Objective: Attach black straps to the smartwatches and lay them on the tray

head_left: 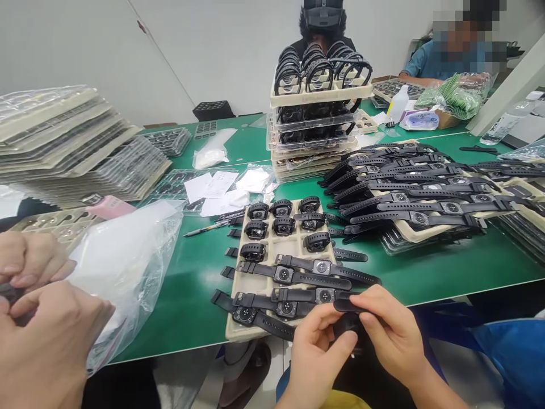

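Observation:
My left hand [317, 355] is curled around a smartwatch with a black strap, low in front of the table edge. My right hand [394, 332] pinches the watch's strap [347, 305] near its rounded end. Fingers cover most of the watch body. Just beyond my hands lies a cream compartment tray [283, 247]. Several watches with closed straps sit in its far compartments, such as one watch [317, 241]. Across its nearer part, open-strapped watches [286, 308] lie with their sensor backs up.
At left, another person's hands [55, 335] work beside a plastic bag [140, 244] and stacked trays [63, 142]. A tall tray stack [321, 94] stands ahead, before a person in a headset [323, 17]. More watches [419, 218] are piled on trays at right. A pen [204, 229] and papers [213, 187] lie mid-table.

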### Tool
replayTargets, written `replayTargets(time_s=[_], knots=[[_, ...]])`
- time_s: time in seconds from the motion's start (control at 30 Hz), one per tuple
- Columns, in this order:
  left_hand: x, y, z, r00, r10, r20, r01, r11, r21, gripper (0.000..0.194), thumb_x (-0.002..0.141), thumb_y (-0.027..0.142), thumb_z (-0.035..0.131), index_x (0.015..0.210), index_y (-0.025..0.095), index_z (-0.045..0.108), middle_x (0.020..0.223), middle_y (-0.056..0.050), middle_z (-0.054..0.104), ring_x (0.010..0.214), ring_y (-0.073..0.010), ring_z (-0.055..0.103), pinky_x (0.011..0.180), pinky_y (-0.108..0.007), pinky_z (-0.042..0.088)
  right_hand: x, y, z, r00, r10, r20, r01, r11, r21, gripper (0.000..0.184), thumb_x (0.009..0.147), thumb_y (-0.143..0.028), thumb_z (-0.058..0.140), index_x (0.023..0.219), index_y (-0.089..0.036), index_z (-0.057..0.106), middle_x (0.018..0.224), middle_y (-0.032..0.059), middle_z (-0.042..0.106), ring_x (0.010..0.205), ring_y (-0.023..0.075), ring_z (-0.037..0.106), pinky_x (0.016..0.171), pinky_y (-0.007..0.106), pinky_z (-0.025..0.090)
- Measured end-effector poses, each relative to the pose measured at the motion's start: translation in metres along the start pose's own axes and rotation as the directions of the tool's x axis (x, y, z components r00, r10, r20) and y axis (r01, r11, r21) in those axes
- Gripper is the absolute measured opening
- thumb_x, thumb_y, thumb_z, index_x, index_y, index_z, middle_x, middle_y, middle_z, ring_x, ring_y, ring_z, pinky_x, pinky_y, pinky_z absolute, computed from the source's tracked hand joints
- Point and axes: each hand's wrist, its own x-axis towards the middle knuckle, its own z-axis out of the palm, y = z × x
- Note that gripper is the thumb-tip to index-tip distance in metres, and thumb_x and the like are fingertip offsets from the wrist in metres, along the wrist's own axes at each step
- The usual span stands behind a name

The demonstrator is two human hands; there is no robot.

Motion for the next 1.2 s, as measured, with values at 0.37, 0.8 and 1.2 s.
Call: replayTargets(time_s=[0.37, 0.8, 1.2], knots=[[0.004, 0.002, 0.002, 0.996, -0.085, -0.022, 0.085, 0.996, -0.024, 0.041, 0.080, 0.033, 0.093, 0.118, 0.020, 0.081, 0.117, -0.013, 0.082, 0.113, -0.0272, 0.076, 0.102, -0.033, 0.060, -0.005, -0.003, 0.008, 0.998, -0.039, -0.052, 0.035, 0.998, -0.061, 0.029, 0.112, -0.024, 0.055, 0.136, -0.028, 0.070, 0.100, 0.0034, 0.070, 0.088, 0.0151, 0.067, 0.076, 0.024, 0.058], [0.001, 0.000, 0.008, 1.000, 0.009, -0.018, -0.009, 1.000, 0.000, 0.034, 0.077, 0.030, 0.095, 0.108, 0.023, 0.084, 0.101, -0.007, 0.083, 0.095, -0.0182, 0.076, 0.088, -0.018, 0.060, -0.002, -0.008, 0.012, 0.990, -0.049, -0.135, 0.042, 0.998, -0.056, 0.014, 0.112, -0.030, 0.055, 0.109, -0.024, 0.067, 0.094, 0.0010, 0.066, 0.087, 0.0132, 0.065, 0.078, 0.019, 0.057], [0.002, 0.006, 0.006, 0.990, -0.015, -0.142, 0.010, 0.999, -0.038, 0.031, 0.065, 0.031, 0.102, 0.091, 0.024, 0.087, 0.087, -0.004, 0.082, 0.079, -0.0136, 0.074, 0.073, -0.013, 0.058, -0.001, -0.010, -0.007, 0.999, -0.016, 0.035, 0.015, 0.999, 0.037, 0.009, 0.108, -0.021, 0.058, 0.104, -0.024, 0.066, 0.091, 0.0018, 0.064, 0.085, 0.0158, 0.062, 0.075, 0.026, 0.052]])
